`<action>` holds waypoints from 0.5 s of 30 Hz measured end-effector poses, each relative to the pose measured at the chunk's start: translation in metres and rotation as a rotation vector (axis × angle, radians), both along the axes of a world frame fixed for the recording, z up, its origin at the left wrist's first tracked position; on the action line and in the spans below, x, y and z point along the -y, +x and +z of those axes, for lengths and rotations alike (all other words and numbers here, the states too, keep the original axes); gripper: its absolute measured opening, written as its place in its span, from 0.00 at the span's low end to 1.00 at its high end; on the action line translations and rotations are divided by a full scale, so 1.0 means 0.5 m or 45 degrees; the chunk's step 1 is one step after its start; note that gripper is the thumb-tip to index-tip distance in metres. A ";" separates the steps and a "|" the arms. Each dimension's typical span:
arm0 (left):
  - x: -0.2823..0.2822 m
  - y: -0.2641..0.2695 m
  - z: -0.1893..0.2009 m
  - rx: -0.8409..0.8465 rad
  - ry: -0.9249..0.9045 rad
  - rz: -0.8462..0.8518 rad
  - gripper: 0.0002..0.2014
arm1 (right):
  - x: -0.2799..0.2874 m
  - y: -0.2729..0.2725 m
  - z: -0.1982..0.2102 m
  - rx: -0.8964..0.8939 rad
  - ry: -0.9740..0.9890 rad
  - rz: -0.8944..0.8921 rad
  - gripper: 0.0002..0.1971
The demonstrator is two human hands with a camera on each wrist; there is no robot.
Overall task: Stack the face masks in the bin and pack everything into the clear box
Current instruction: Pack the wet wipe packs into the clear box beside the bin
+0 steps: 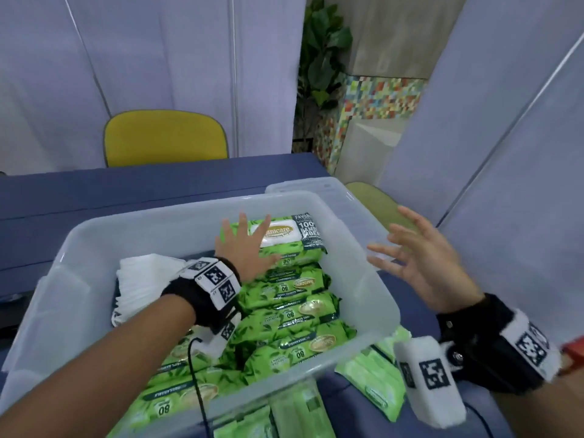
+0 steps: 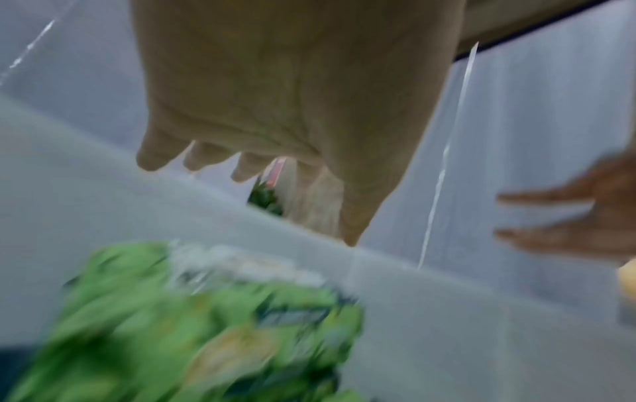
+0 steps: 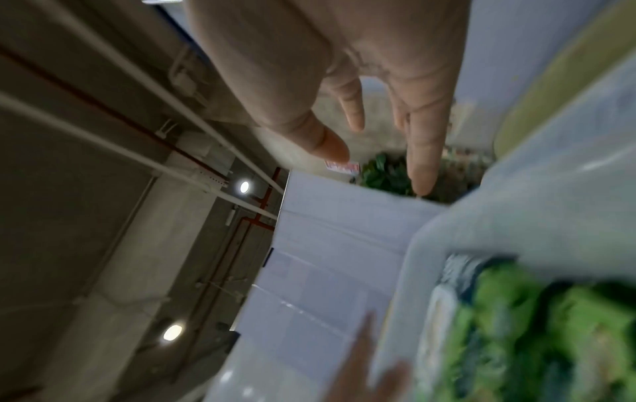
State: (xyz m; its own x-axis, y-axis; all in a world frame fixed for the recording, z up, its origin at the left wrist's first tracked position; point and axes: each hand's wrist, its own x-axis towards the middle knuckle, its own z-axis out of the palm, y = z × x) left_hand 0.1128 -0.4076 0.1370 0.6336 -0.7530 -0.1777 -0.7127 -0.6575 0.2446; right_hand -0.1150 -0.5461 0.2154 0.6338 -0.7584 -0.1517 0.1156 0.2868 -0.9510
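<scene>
A clear plastic box stands on the blue table, filled with a row of green wet-wipe packs and a white stack of face masks at its left side. My left hand is spread flat, fingers straight, over the rearmost wipe pack inside the box; whether it touches is unclear. My right hand hovers open to the right of the box, fingers spread, holding nothing. In the left wrist view the palm hangs above blurred green packs.
More green packs lie on the table outside the box's near right corner. A clear lid lies behind the box. A yellow chair stands beyond the table, with white partitions around.
</scene>
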 end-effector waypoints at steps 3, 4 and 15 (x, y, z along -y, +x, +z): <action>-0.013 -0.050 0.095 0.023 -0.213 -0.162 0.38 | 0.002 -0.087 -0.052 -0.135 -0.296 -0.201 0.26; -0.023 -0.076 0.125 0.024 -0.313 -0.250 0.37 | -0.001 -0.113 -0.075 -0.187 -0.387 -0.252 0.25; -0.209 -0.412 0.068 0.042 -0.652 -0.833 0.20 | -0.127 -0.263 -0.396 -1.040 -1.185 0.345 0.19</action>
State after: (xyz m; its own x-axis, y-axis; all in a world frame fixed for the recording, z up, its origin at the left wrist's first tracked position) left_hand -0.0932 -0.3029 0.1709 0.0386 -0.9538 0.2978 -0.9243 0.0792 0.3732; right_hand -0.2465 -0.4825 0.0172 0.7586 -0.6495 -0.0517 -0.5559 -0.6039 -0.5712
